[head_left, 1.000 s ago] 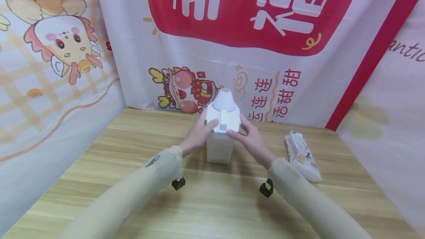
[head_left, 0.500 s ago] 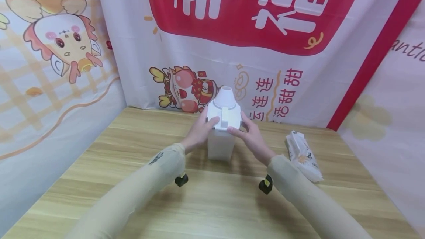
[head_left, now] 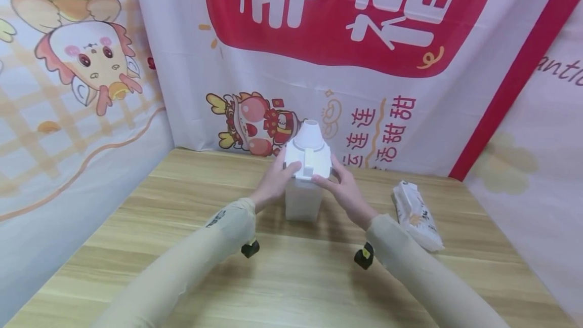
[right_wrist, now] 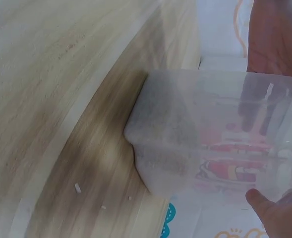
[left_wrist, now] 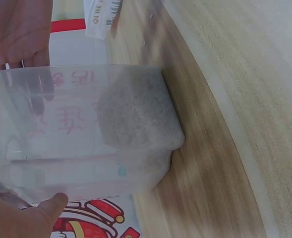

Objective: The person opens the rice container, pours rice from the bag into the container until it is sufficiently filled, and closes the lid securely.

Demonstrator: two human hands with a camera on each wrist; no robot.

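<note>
A tall translucent storage container (head_left: 303, 204) stands upright on the table, topped by a white lid (head_left: 322, 162) with a cone-shaped cap (head_left: 309, 138). My left hand (head_left: 273, 180) grips the lid's left side with its thumb on top. Opposite it, my right hand (head_left: 347, 195) holds the right side, thumb at the lid's front edge. Pale grains (left_wrist: 136, 109), which look like rice, fill the container's lower part in the left wrist view. Some fingers are hidden behind the container in the head view.
A white printed bag (head_left: 416, 215) lies on the wooden table (head_left: 182, 206) to the right of the container. Several loose grains (right_wrist: 78, 188) are scattered near its base. Printed cloths (head_left: 191, 90) hang closely behind and on both sides.
Over the first half second the container and both hands shifted slightly away from me. Since then they have stayed almost still, and the grip on the lid looks the same.
</note>
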